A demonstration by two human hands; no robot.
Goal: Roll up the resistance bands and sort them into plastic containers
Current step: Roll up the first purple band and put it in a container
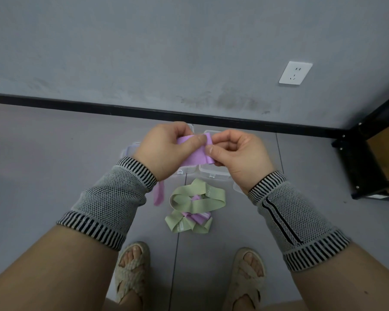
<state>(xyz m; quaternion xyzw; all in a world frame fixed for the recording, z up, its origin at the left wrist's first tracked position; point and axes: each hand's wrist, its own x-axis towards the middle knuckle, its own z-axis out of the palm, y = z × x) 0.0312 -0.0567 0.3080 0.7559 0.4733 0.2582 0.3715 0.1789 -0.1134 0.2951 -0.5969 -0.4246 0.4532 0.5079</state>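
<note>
Scene: a person stands on a grey floor (54,153) facing a grey wall with a black skirting strip, seen from a camera on their head looking down at both hands.

Left hand (164,151): raised in front of the body, thumb and fingers pinching a purple band (194,157) along its upper edge; a knitted wrist sleeve (112,198) covers the forearm.

Right hand (238,156): level with the left and just beside it, thumb and curled fingers pinching the right end of the same band, where the fabric folds over on itself.

Band in hand: its long axis runs left to right between the 2 hands, then passes behind the left wrist; a loose purple tail (159,194) hangs down below that wrist.

Key relation: the folded end sits at the right hand, so by my judgement rolling would start there and travel toward the left hand, which feeds the slack.

Containers (213,171): clear plastic boxes on the floor directly beneath the hands and mostly hidden by them; how many there are, and what they hold, cannot be told.

Waiting pile (193,207): green and purple bands tangled together on the floor, nearer the feet than the containers, between the 2 forearms.

Progress: judged early, since the pile is not yet rolled.

Surroundings: a white wall socket (295,72) upper right, a black shelf frame (368,158) at the right edge, woven sandals (133,265) at the bottom.
</note>
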